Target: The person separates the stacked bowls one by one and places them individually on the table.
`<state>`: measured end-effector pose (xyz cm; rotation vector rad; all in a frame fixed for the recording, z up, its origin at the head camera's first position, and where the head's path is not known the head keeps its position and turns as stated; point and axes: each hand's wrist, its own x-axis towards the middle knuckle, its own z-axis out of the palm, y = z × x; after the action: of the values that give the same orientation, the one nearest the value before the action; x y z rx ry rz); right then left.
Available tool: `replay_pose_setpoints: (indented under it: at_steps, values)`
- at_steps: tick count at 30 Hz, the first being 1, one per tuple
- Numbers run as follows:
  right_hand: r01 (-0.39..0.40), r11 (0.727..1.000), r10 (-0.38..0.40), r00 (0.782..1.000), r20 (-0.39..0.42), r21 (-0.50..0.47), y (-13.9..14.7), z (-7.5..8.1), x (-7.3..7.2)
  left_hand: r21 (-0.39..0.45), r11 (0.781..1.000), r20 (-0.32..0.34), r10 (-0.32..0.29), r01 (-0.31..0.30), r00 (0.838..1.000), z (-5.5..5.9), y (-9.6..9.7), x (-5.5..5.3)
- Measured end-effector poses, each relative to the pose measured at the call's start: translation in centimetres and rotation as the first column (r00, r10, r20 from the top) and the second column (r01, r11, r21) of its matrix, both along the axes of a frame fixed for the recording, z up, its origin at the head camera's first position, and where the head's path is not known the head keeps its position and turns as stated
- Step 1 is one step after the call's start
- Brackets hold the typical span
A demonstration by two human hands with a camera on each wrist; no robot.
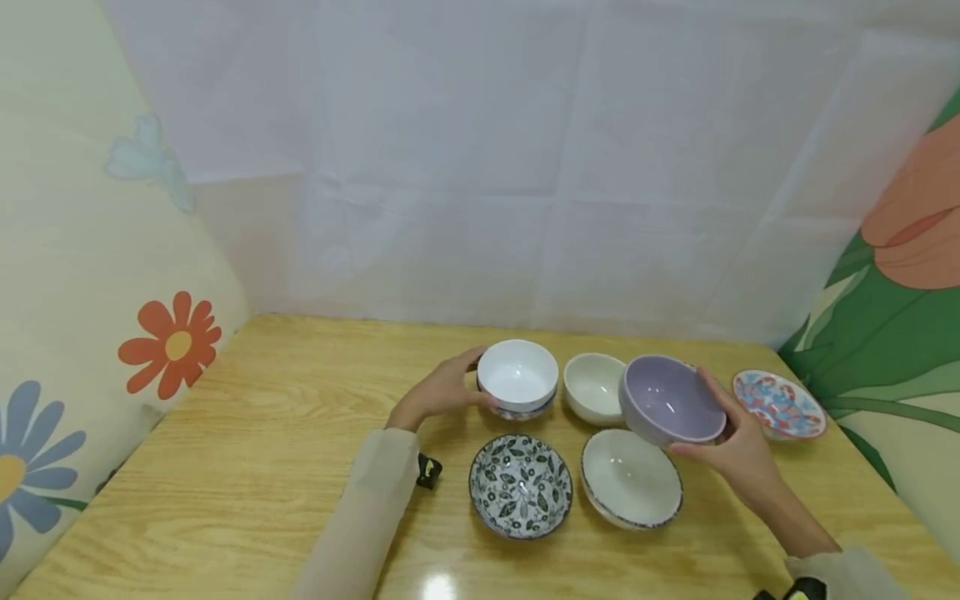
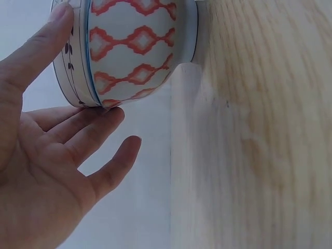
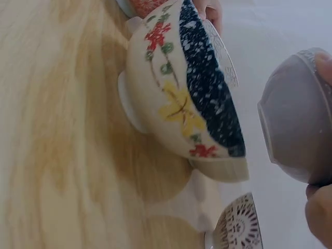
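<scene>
My left hand [image 1: 448,385] grips the side of a white bowl [image 1: 517,372] that sits in another bowl. In the left wrist view, the lower bowl [image 2: 132,46] has red diamond patterns, with thumb and fingers near the rims. My right hand [image 1: 738,454] holds a purple bowl [image 1: 671,400] by its right side. It is raised and tilted above the table, its grey-looking outside [image 3: 298,119] apart from the bowls below. A cream bowl [image 1: 595,387] stands between the stack and the purple bowl, which partly covers it.
A black-and-white leaf-patterned bowl [image 1: 521,487] and a dark-rimmed white bowl [image 1: 633,479] stand in front. At right is a red-and-blue patterned dish [image 1: 780,404]. A brown-patterned bowl [image 3: 241,225] shows in the right wrist view. White cloth [image 1: 450,167] hangs behind the wooden table [image 1: 247,467].
</scene>
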<state>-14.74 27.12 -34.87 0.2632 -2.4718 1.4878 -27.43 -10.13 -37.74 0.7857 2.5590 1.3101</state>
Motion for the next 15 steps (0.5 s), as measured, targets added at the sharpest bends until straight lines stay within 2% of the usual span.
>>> replay_pose_setpoints:
  at_steps: [6, 9, 15]
  values:
    - [-0.037, 0.991, 0.036, 0.999, -0.01, -0.125, 1.7, -1.4, 0.8, 0.015, 1.0, 0.007, -0.018, 0.018, 1.0, 0.0, 0.1, 0.1]
    - [-0.047, 0.987, 0.044, 0.999, -0.024, -0.152, 2.2, -1.9, 1.4, 0.018, 1.0, 0.005, -0.017, 0.016, 1.0, 0.0, 0.0, 0.1]
    - [-0.019, 0.988, 0.014, 0.999, -0.035, -0.152, 3.3, -2.7, 2.4, 0.009, 1.0, 0.0, -0.014, 0.014, 1.0, 0.2, 0.1, 0.1]
